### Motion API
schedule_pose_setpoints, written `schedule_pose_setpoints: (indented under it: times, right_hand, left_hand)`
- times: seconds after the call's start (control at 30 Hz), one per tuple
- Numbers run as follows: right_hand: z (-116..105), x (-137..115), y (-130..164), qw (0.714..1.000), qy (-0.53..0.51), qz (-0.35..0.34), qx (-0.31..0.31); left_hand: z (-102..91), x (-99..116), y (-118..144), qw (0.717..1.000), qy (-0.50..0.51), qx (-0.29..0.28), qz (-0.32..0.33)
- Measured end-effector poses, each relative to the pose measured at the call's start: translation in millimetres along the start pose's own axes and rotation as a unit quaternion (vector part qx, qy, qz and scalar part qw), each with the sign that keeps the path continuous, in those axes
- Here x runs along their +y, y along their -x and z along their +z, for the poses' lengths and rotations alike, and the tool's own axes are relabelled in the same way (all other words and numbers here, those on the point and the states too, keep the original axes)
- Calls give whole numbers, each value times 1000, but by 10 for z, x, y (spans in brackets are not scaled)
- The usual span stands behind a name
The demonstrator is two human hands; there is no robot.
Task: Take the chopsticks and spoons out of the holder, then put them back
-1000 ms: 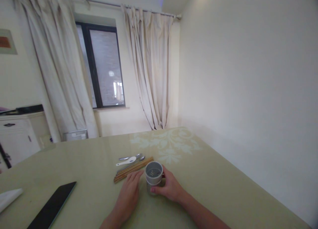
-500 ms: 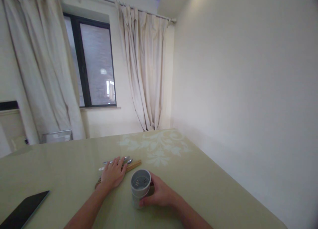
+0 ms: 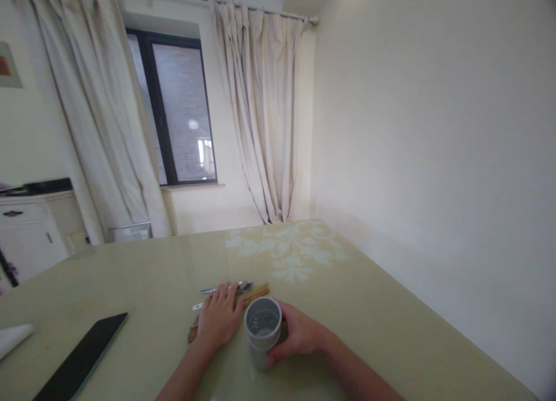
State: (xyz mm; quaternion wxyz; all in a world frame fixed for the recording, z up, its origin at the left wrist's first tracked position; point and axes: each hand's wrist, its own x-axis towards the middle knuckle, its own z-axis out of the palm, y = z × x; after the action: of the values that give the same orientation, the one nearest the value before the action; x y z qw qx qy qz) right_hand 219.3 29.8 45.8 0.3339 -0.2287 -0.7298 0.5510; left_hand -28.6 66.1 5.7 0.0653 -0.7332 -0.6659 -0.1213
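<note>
My right hand (image 3: pixel 299 332) is wrapped round the side of a grey utensil holder (image 3: pixel 260 346), which stands upright on the table. Small drain holes show in its bottom, and nothing else is inside. Palm down, my left hand (image 3: pixel 220 317) lies with its fingers stretched out over a bundle of wooden chopsticks (image 3: pixel 257 294). Metal spoons (image 3: pixel 245 285) lie at the far side of the bundle, and a white handle end (image 3: pixel 197 306) pokes out to the left of my fingers. The hand hides the middle of these utensils.
A dark flat tablet-like thing (image 3: pixel 82 357) lies on the table (image 3: pixel 391 331) at left, with a white object (image 3: pixel 15 337) beyond it at the edge of view. A wall (image 3: pixel 434 157) borders the table's right side; curtains (image 3: pixel 264 111) and a window hang behind.
The view has turned a little to the left, so everything sits further right in the picture. Both hands keep their places, one on the chopsticks, the other round the utensil holder.
</note>
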Motion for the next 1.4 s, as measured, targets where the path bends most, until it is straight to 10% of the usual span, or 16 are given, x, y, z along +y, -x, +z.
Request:
schedule_pose_setpoints:
  times: [0.4, 0.9, 1.4]
  right_hand:
    - [-118, -169, 107, 997, 43, 13, -61]
    - [-140, -161, 159, 997, 62, 23, -27]
    - [-197, -142, 141, 999, -11, 40, -21]
  left_hand:
    - [17, 51, 219, 980, 25, 173, 89]
    - [-105, 4, 342, 990, 123, 9, 67]
    - [-181, 83, 394, 967, 246, 39, 53]
